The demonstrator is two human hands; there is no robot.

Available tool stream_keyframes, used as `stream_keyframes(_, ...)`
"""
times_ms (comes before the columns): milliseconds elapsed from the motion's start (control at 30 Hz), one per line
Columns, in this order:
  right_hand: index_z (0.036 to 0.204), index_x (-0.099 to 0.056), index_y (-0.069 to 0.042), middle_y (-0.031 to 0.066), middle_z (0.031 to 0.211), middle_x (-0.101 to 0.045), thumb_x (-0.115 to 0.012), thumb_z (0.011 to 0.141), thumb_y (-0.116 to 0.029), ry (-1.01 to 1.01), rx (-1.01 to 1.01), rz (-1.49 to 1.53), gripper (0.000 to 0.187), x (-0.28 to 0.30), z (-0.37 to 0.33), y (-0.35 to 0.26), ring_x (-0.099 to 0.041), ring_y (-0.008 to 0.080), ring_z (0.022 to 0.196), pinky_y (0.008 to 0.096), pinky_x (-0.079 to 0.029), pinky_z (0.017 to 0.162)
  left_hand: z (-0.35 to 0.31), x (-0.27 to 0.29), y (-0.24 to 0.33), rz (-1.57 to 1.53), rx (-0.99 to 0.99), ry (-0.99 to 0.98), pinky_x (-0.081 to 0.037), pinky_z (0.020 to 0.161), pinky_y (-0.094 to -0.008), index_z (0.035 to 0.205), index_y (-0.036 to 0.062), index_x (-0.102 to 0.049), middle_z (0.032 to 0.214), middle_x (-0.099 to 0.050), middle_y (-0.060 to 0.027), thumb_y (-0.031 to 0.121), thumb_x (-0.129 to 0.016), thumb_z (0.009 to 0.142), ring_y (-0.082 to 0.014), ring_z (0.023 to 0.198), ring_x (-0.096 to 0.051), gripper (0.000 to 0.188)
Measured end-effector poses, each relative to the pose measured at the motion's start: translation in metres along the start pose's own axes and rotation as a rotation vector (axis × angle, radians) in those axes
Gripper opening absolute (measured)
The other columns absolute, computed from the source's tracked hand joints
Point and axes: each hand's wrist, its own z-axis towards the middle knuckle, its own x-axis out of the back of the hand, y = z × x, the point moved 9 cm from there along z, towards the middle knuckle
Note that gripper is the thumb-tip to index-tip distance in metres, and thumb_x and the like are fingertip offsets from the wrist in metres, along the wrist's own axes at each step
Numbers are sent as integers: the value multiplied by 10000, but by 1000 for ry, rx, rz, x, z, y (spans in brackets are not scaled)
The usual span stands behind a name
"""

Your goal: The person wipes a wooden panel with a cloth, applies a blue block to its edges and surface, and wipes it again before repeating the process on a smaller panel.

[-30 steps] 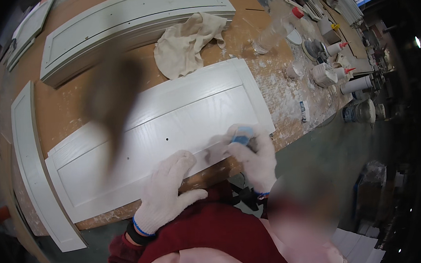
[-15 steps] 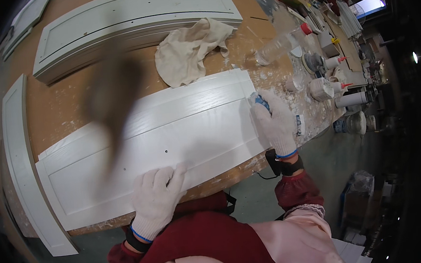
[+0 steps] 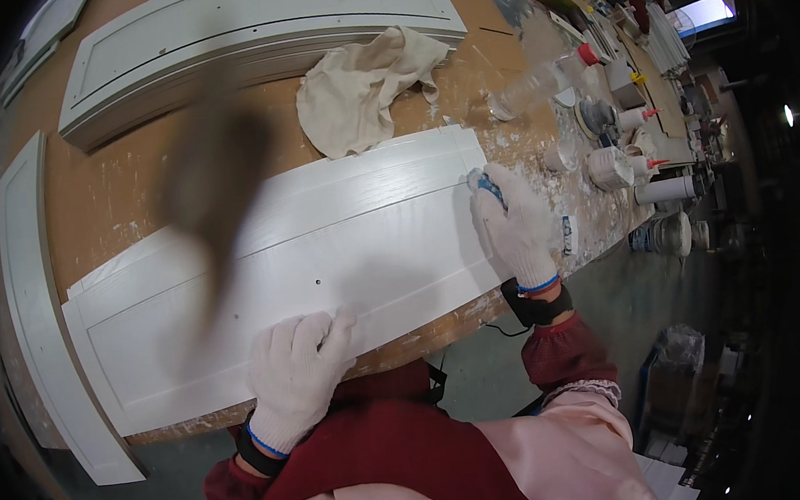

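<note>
At the far left of my brown, paint-flecked wooden bench (image 3: 132,191) a narrow white-painted wooden strip (image 3: 33,307) lies lengthwise, and just beside it the long white-painted wooden cabinet door panel with a recessed centre (image 3: 325,256) stretches across the bench in front of me, its near edge close to the bench edge. My left hand (image 3: 295,376), in a white knitted glove, lies spread flat on the panel's near rail, fingers open and gripping nothing, only pressing down to steady the board. A dark blurred shape (image 3: 212,190) hangs over the panel's left half; I cannot tell what it is. Beyond the panel lie a second white framed panel (image 3: 252,36) and a crumpled cream cloth rag (image 3: 359,89), the rag touching the panel's far edge. My right hand (image 3: 514,227), also gloved, is curled over a small blue pad (image 3: 486,185) at the panel's right end, close to the groove; how tightly the fingers close on it I cannot tell, since the glove covers most of it. I judge the panel stiff and fairly heavy for its length, smooth and somewhat slippery under the gloves, and its paint easily marked, so it is best taken by both long edges, not by the thin recessed field. Further right stand a clear plastic bottle with a red cap (image 3: 537,84) and several white jars (image 3: 610,168).
</note>
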Motion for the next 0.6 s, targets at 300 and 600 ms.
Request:
stream_keyframes(300,1112,-613,-53,166,930,-636,-620,864,-155,97,142,-8,268,5,5,-8,-628,332,865,397,-498,744,4,0,1,-18,-27,19,-424,647,-322,1104,174,-637,872,-547,36,181,-751,658,-165,792,-566,460)
stream_keyframes(600,1111,-609,-64,165,919,-638,-612,871,-182,44,121,-104,267,3,3,-13,-628,344,858,408,-502,739,5,1,1,-7,-7,-18,-440,657,-319,1061,182,-649,880,-557,41,173,-737,682,-156,796,-573,389)
